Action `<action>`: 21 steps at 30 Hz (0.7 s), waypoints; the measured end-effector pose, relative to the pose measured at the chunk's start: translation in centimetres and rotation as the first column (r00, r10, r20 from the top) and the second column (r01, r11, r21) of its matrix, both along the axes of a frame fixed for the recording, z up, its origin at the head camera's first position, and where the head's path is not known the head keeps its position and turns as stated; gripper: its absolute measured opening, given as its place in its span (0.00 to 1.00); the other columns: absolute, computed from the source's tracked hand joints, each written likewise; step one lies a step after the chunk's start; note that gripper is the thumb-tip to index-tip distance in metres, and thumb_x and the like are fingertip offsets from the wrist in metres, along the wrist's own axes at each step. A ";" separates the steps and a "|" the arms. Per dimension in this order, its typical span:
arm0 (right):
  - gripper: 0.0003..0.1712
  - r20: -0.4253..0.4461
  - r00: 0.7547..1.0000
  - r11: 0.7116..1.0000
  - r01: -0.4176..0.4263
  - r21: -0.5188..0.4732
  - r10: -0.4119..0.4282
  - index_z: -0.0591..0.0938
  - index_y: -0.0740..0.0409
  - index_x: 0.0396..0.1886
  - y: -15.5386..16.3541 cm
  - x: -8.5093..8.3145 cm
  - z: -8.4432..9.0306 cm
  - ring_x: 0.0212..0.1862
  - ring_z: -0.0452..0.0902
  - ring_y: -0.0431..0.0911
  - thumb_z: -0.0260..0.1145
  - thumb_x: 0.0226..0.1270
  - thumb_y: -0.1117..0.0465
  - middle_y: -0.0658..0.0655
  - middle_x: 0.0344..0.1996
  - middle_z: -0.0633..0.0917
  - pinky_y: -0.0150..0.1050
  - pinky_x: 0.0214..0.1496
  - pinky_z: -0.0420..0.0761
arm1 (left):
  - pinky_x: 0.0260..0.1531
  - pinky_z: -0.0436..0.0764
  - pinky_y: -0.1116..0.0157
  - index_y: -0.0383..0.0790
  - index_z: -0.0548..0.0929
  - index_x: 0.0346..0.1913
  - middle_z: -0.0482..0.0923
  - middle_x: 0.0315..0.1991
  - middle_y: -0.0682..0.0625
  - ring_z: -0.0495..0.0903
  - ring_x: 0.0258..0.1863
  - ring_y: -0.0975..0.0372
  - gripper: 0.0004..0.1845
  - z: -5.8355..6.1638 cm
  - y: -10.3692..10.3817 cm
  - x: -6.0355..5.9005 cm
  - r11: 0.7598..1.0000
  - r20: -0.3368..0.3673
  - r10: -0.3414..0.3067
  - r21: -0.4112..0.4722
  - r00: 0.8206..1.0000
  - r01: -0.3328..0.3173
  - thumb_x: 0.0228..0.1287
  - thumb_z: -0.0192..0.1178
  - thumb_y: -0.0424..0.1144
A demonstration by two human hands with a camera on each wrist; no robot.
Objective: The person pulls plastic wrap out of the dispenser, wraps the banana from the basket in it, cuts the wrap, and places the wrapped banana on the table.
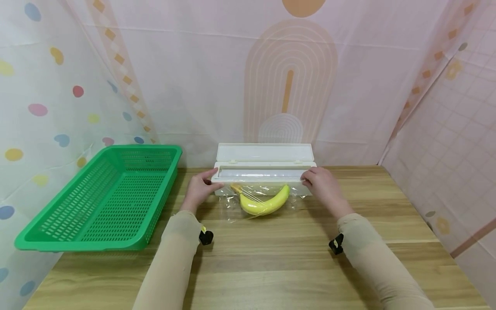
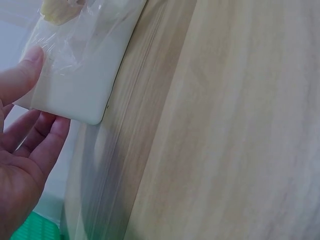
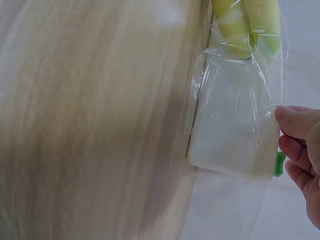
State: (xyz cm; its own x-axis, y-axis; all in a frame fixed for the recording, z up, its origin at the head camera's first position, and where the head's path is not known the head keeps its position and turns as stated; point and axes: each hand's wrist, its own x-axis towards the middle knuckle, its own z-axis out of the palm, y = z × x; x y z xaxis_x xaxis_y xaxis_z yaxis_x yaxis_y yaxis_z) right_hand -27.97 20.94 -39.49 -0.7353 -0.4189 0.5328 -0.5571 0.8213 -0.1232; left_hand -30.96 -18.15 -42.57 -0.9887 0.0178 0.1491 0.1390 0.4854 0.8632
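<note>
1. Now both hands sit at the ends of the white dispenser (image 1: 263, 172), which stands open on the wooden table (image 1: 271, 258) against the back wall, its lid tipped up.
2. Left hand (image 1: 199, 187) holds the dispenser's left end, thumb on the front edge and fingers (image 2: 47, 137) curled behind the corner.
3. Right hand (image 1: 323, 183) grips the right end the same way, thumb on the front edge, fingers (image 3: 300, 150) wrapped round the end.
4. Clear film (image 1: 232, 206) runs out of the dispenser onto the table toward the person.
5. Banana (image 1: 265, 204) lies on that film just in front of the dispenser, between the two hands, touching neither.
6. Green basket (image 1: 108, 198) sits to the left, apart from the dispenser.
</note>
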 end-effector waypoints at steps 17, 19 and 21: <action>0.07 -0.050 0.999 0.999 0.016 -0.031 -0.017 0.84 0.60 0.27 -0.1 0.0 -0.5 0.33 0.78 0.54 0.75 0.54 0.72 0.55 0.27 0.84 0.49 0.41 0.78 | 0.32 0.79 0.70 0.35 0.73 0.67 0.76 0.57 0.36 0.77 0.38 0.55 0.32 -0.1 1.0 0.7 1.000 -0.042 -0.006 -0.010 0.999 0.006 0.59 0.71 0.34; 0.07 -0.050 0.999 0.999 0.014 -0.033 -0.016 0.84 0.60 0.27 -0.1 0.1 -0.5 0.33 0.78 0.53 0.75 0.54 0.72 0.55 0.27 0.84 0.49 0.40 0.79 | 0.36 0.82 0.66 0.33 0.74 0.67 0.75 0.59 0.35 0.78 0.41 0.52 0.32 0.0 1.1 0.9 1.000 -0.060 -0.010 -0.019 0.998 0.009 0.59 0.70 0.33; 0.07 -0.048 0.999 0.999 0.014 -0.036 -0.015 0.84 0.60 0.27 -0.1 0.1 -0.6 0.33 0.78 0.53 0.75 0.54 0.72 0.55 0.27 0.84 0.49 0.40 0.79 | 0.43 0.83 0.60 0.32 0.74 0.66 0.74 0.60 0.34 0.79 0.45 0.48 0.31 0.1 1.2 1.0 1.000 -0.084 -0.020 -0.021 0.996 0.018 0.59 0.70 0.32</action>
State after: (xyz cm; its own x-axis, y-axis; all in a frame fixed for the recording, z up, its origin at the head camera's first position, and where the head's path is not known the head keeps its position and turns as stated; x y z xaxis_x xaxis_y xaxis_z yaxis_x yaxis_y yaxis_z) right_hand -27.91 20.88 -40.08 -0.7141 -0.3887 0.5823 -0.5513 0.8248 -0.1254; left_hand -29.94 -16.99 -42.47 -0.9722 0.0406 0.2308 0.2198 0.4992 0.8381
